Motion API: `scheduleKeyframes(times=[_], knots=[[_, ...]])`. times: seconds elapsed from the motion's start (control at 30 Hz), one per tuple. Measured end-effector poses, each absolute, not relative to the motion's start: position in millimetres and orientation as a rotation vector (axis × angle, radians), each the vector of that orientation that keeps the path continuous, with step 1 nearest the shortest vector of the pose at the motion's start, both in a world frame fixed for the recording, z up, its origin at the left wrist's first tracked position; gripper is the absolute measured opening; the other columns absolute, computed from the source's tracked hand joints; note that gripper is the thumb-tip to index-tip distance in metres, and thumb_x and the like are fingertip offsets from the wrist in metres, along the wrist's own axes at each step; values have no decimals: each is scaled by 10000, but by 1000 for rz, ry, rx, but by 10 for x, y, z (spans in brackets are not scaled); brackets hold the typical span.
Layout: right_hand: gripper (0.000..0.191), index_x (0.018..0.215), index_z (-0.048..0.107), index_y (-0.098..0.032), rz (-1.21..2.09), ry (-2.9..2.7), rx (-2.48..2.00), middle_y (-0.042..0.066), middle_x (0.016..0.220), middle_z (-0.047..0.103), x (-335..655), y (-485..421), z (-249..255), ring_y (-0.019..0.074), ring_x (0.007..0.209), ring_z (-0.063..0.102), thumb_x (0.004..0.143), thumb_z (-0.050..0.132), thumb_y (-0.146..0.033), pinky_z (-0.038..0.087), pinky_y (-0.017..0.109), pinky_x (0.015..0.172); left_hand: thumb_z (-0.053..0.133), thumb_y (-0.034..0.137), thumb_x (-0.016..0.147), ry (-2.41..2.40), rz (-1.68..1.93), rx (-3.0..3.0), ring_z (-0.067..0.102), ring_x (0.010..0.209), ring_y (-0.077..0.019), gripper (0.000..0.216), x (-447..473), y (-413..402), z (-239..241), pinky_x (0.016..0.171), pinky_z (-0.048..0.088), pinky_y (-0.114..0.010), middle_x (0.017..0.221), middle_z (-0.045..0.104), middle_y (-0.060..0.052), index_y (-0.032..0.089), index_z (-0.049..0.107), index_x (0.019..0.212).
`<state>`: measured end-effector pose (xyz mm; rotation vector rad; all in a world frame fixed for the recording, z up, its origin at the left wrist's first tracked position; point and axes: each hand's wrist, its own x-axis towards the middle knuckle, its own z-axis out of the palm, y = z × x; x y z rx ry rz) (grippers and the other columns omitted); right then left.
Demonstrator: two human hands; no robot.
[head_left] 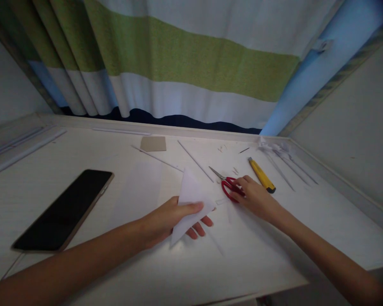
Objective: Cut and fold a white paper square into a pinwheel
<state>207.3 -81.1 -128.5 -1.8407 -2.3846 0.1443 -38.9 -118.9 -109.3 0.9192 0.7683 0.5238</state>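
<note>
My left hand point(172, 219) is closed on a folded white paper triangle point(191, 199), thumb on top and fingers beneath, just above the white tabletop point(115, 199). My right hand point(253, 196) rests on the red handles of a pair of scissors point(227, 183) that lie on the table with the blades pointing up and left. The fingers curl round the handles.
A dark phone point(65, 208) lies at the left. A yellow utility knife point(261, 174) sits just right of the scissors. Thin white rolled sticks point(194, 160), a tan card point(153, 143), paper scraps and white paper flowers point(274, 149) lie toward the back. A striped curtain point(191, 63) hangs behind.
</note>
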Motion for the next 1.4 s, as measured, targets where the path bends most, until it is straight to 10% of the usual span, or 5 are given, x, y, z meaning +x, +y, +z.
scheduleKeyframes(times=[0.33, 0.63, 0.87, 1.4], knots=[[145, 689, 558, -152, 349, -2195, -1792, 88, 705, 560, 2189, -561, -1336, 208, 622, 529, 696, 531, -294, 377, 318, 582, 463, 287, 804, 638, 618, 952, 494, 559, -76, 264, -212, -1032, -843, 463, 331, -166, 757, 608, -62, 110, 638, 892], [377, 979, 421, -158, 827, -1793, -1410, 25, 693, 495, 2052, -743, -1119, 120, 518, 481, 818, 283, -469, 379, 245, 460, 428, 345, 822, 615, 684, 1011, 436, 438, -53, 328, -87, -941, -826, 399, 300, -174, 645, 560, -32, 120, 603, 986], [481, 911, 496, -196, 1526, -1575, -864, -17, 568, 432, 1930, -1053, -1156, 81, 410, 316, 673, 482, -614, 234, 216, 366, 420, 352, 827, 586, 713, 989, 458, 433, -60, 347, -169, -848, -850, 371, 316, -159, 635, 581, -43, 106, 605, 987], [457, 809, 492, -186, 1686, -1596, -717, -21, 528, 444, 1907, -1109, -1181, 81, 435, 353, 664, 499, -619, 279, 194, 384, 425, 302, 831, 652, 714, 1019, 520, 423, -87, 314, -209, -818, -806, 376, 380, -168, 621, 633, -66, 76, 611, 947]])
